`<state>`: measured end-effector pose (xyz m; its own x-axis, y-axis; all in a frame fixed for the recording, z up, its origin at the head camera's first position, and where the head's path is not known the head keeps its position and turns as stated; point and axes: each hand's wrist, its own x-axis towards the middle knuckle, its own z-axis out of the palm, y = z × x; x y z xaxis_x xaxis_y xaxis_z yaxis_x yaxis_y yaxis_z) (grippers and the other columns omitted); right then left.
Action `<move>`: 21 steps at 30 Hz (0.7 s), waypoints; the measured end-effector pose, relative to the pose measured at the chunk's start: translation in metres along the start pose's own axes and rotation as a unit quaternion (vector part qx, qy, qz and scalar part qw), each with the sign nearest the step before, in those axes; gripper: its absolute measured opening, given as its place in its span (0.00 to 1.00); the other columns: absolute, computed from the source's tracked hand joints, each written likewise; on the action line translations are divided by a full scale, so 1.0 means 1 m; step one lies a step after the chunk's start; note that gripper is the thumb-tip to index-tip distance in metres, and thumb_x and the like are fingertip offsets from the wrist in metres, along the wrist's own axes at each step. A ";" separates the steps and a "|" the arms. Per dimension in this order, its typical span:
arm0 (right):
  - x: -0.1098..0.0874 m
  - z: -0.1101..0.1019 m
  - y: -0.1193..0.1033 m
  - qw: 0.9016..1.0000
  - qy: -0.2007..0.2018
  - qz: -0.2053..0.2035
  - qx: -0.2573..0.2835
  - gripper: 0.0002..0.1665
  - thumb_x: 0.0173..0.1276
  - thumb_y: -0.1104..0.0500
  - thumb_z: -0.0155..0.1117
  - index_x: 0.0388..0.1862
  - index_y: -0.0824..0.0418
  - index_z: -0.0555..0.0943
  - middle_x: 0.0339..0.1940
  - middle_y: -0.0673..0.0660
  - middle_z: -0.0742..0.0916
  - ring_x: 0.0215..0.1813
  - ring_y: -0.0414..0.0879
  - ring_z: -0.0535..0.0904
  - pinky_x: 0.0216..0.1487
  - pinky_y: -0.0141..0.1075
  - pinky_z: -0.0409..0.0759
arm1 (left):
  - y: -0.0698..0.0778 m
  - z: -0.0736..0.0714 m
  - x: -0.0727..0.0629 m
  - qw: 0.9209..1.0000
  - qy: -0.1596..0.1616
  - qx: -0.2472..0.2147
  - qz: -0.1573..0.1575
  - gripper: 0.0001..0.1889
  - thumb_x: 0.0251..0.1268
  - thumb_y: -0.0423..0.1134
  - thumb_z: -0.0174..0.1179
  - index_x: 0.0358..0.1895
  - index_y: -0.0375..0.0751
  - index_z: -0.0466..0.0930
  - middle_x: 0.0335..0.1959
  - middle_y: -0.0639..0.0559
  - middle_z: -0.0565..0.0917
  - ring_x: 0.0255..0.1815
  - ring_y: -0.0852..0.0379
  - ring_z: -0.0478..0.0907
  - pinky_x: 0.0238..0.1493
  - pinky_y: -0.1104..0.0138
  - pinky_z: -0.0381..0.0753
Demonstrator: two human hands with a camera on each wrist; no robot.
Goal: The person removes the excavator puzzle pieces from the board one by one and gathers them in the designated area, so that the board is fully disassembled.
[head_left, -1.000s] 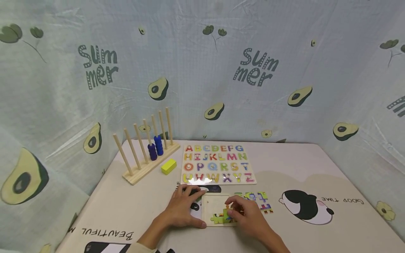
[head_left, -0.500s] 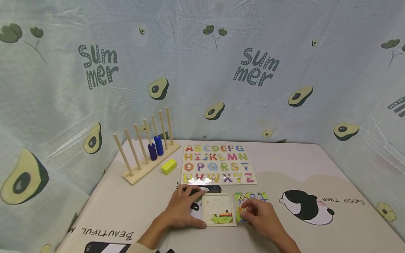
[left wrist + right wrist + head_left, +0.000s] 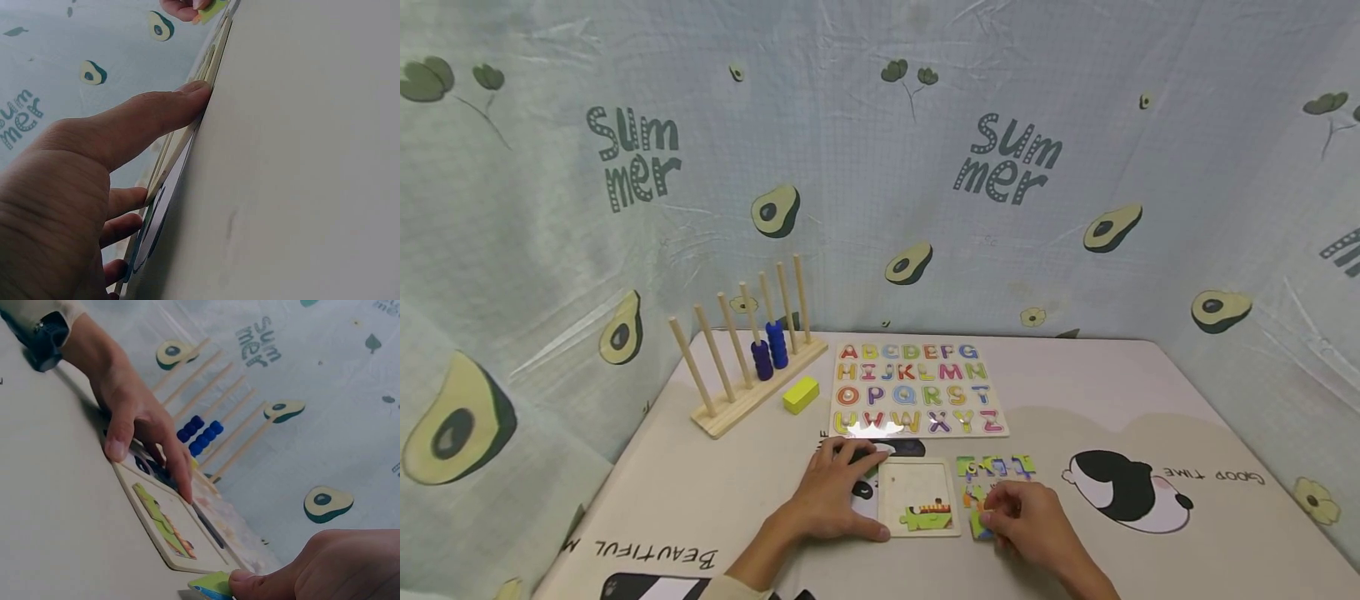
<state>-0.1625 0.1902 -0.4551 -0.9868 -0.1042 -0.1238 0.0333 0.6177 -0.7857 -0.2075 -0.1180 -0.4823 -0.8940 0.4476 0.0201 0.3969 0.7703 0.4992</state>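
Observation:
A square wooden puzzle tray (image 3: 917,479) lies at the front middle of the table, joined green pieces (image 3: 927,518) in its near right corner. My left hand (image 3: 831,493) spans the tray's left side, thumb at the near corner and index finger at the far corner, both fairly straight. To the right of the tray my right hand (image 3: 1033,518) pinches a green and blue jigsaw piece (image 3: 214,584) between thumb and fingers. More jigsaw pieces (image 3: 996,465) lie just beyond that hand, partly covered by it.
Behind the tray lies an alphabet peg board (image 3: 917,390). At the back left stands a wooden peg rack (image 3: 760,392) with tall rods and blue beads (image 3: 777,346); a yellow block (image 3: 801,395) is beside it. A printed fabric wall (image 3: 880,167) rises behind the table.
My right hand has moved right, from over the tray to beside it, with the green piece still pinched. Joined pieces in the tray now show uncovered. My left hand has stayed put.

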 end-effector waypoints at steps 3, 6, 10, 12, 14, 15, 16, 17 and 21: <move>-0.001 0.001 0.002 1.000 -0.012 0.005 -0.003 0.06 0.63 0.63 0.74 0.35 0.61 0.83 0.20 0.52 0.81 0.21 0.45 0.77 0.20 0.34 0.76 | 0.000 0.000 0.000 1.000 -0.002 -0.001 -0.001 0.54 0.35 0.75 0.73 0.73 0.59 0.71 0.68 0.53 0.68 0.71 0.40 0.55 0.70 0.37 0.57; -0.001 0.003 0.004 1.000 -0.017 0.009 -0.001 0.06 0.63 0.64 0.74 0.34 0.61 0.83 0.20 0.52 0.81 0.20 0.45 0.77 0.20 0.34 0.76 | 0.000 0.000 0.000 1.000 -0.001 -0.003 -0.001 0.54 0.35 0.75 0.73 0.73 0.59 0.71 0.68 0.53 0.68 0.71 0.40 0.55 0.70 0.37 0.57; -0.002 0.006 0.005 1.000 -0.009 0.008 -0.012 0.07 0.63 0.64 0.73 0.33 0.61 0.82 0.20 0.52 0.81 0.20 0.44 0.77 0.20 0.33 0.75 | 0.000 0.000 0.000 1.000 0.004 -0.004 0.001 0.54 0.35 0.74 0.73 0.73 0.59 0.71 0.69 0.54 0.68 0.71 0.40 0.55 0.70 0.38 0.56; -0.002 0.008 0.004 1.000 0.002 0.001 -0.029 0.07 0.62 0.64 0.74 0.32 0.60 0.82 0.20 0.51 0.80 0.21 0.44 0.76 0.21 0.32 0.74 | 0.000 0.001 0.000 1.000 0.006 -0.003 0.001 0.55 0.34 0.74 0.73 0.73 0.59 0.71 0.69 0.54 0.68 0.71 0.41 0.55 0.71 0.38 0.56; -0.002 0.010 0.003 0.999 0.015 -0.008 -0.048 0.08 0.61 0.65 0.75 0.30 0.59 0.82 0.19 0.50 0.79 0.22 0.43 0.75 0.23 0.31 0.73 | -0.001 0.001 0.000 1.000 0.008 -0.002 0.001 0.55 0.34 0.74 0.74 0.73 0.59 0.71 0.69 0.54 0.68 0.71 0.41 0.55 0.71 0.38 0.56; -0.002 0.011 0.002 0.998 0.021 -0.012 -0.058 0.09 0.60 0.65 0.76 0.29 0.58 0.81 0.19 0.50 0.78 0.22 0.43 0.75 0.23 0.31 0.72 | -0.001 0.001 0.000 1.000 0.008 -0.002 0.000 0.55 0.34 0.74 0.74 0.73 0.59 0.71 0.69 0.54 0.68 0.71 0.41 0.55 0.71 0.38 0.56; -0.002 0.012 0.002 0.997 0.027 -0.015 -0.066 0.09 0.60 0.65 0.76 0.28 0.58 0.81 0.19 0.50 0.78 0.22 0.43 0.75 0.23 0.31 0.72 | -0.001 0.001 0.000 1.000 0.009 -0.002 0.000 0.55 0.34 0.74 0.74 0.73 0.59 0.71 0.69 0.55 0.68 0.71 0.41 0.55 0.71 0.38 0.56; -0.002 0.013 0.001 0.997 0.030 -0.016 -0.071 0.10 0.59 0.65 0.76 0.27 0.57 0.81 0.18 0.49 0.78 0.22 0.43 0.74 0.23 0.31 0.71 | -0.001 0.001 0.000 1.000 0.009 -0.002 -0.001 0.55 0.34 0.74 0.74 0.73 0.59 0.71 0.69 0.55 0.68 0.71 0.41 0.55 0.71 0.38 0.56; -0.003 0.015 0.001 0.996 0.035 -0.015 -0.075 0.10 0.59 0.66 0.76 0.27 0.57 0.81 0.18 0.49 0.78 0.20 0.42 0.74 0.23 0.31 0.71 | -0.001 0.001 0.001 1.000 0.007 -0.001 -0.002 0.55 0.34 0.74 0.74 0.73 0.59 0.71 0.69 0.54 0.68 0.71 0.41 0.55 0.71 0.38 0.56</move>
<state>-0.1574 0.1794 -0.4643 -0.9958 -0.0729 -0.0559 -0.0146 0.7257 -0.6879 -0.2082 -0.1176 -0.4836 -0.8987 0.4375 0.0299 0.3921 0.7711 0.5017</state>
